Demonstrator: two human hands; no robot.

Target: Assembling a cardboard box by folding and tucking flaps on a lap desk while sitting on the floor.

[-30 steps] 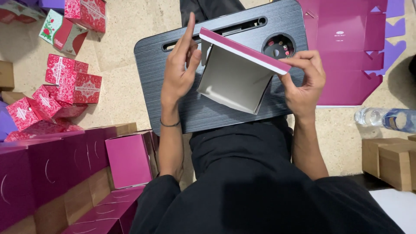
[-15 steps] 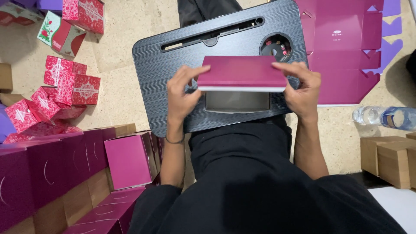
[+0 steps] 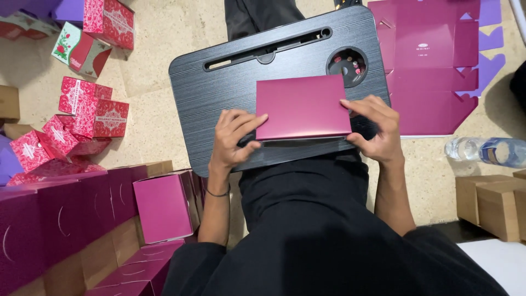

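A flat magenta box lies closed on the dark lap tray across my legs. My left hand grips the box's left near corner, fingers on top and thumb at the near edge. On the right side, my right hand holds the near right corner the same way. A grey inner edge of the box shows just below its near side.
The tray has a long slot at the back and a round cup hole with small items. Flat magenta box blanks lie at the right, a water bottle and brown cartons beyond. Patterned red boxes and folded magenta boxes crowd the left.
The magenta lid, raised open a second ago with the grey inside showing, has come down flat over the box. Both hands shifted to its near corners.
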